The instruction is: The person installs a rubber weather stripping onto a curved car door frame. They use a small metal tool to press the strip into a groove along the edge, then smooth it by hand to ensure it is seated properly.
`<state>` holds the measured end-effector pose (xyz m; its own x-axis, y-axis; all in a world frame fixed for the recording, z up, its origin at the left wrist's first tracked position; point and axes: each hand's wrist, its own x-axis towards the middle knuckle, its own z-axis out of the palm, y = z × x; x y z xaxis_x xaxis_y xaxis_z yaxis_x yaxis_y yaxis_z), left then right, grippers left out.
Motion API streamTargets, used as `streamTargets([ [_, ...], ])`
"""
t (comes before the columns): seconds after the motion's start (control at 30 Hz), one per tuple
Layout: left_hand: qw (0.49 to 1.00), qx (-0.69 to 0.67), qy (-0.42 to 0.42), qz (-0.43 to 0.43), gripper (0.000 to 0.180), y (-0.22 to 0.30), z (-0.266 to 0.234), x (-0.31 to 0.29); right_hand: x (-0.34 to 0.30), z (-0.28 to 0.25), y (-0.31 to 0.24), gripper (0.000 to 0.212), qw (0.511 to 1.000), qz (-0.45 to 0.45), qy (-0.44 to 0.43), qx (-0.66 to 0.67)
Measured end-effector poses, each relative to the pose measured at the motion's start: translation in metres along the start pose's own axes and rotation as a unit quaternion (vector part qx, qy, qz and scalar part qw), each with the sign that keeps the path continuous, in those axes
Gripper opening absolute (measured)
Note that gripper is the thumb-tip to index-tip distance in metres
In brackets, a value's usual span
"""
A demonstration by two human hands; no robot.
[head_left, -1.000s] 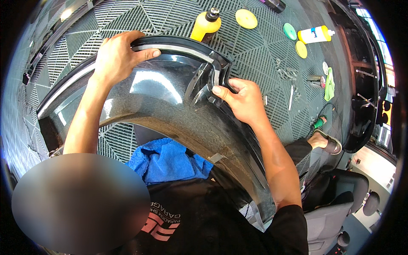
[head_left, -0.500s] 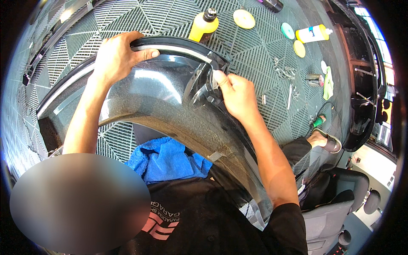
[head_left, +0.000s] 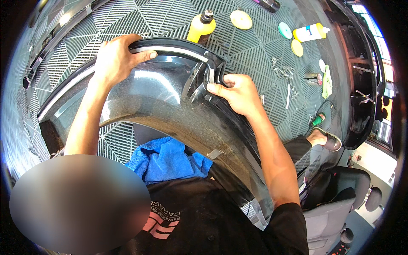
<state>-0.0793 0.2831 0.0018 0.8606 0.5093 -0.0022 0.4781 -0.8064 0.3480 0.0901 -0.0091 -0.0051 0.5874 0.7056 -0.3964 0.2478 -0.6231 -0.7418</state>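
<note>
A large curved black car fender panel (head_left: 170,110) arches across my lap over the grey grid floor. My left hand (head_left: 114,59) grips its upper rim, thumb along the pale edge strip. My right hand (head_left: 238,93) holds the folded bracket end of the panel, fingers curled over the black lip. A blue cloth (head_left: 165,159) lies bunched under the arch, near my black shirt.
On the grid floor (head_left: 255,46) beyond the panel stand a yellow bottle (head_left: 200,26), a white and yellow bottle (head_left: 310,32), round yellow and green pads (head_left: 241,19), and loose screws (head_left: 282,68). My sandalled foot (head_left: 325,138) is at the right, with a car seat (head_left: 335,199) below it.
My right hand has shifted slightly up and left along the bracket end of the panel. My left hand keeps its grip on the rim.
</note>
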Motion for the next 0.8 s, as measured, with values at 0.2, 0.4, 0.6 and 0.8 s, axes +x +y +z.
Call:
streamTargets([
  [0.2, 1.000, -0.007, -0.006, -0.001, 0.080, 0.001, 0.001, 0.000, -0.001, 0.010, -0.002, 0.065, 0.998, -0.015, 0.064, -0.009],
  [0.4, 1.000, -0.005, -0.009, -0.006, 0.080, 0.005, -0.003, 0.000, -0.002, 0.018, -0.012, 0.075, 0.986, 0.022, 0.112, -0.124],
  [0.6, 0.999, -0.023, -0.015, -0.017, 0.079, 0.004, -0.002, 0.000, -0.001, 0.021, -0.018, 0.083, 0.970, 0.044, 0.110, -0.211],
  [0.8, 1.000, -0.015, -0.011, -0.013, 0.079, 0.005, -0.006, 0.000, 0.009, 0.005, 0.018, 0.046, 0.978, -0.025, -0.063, 0.198],
])
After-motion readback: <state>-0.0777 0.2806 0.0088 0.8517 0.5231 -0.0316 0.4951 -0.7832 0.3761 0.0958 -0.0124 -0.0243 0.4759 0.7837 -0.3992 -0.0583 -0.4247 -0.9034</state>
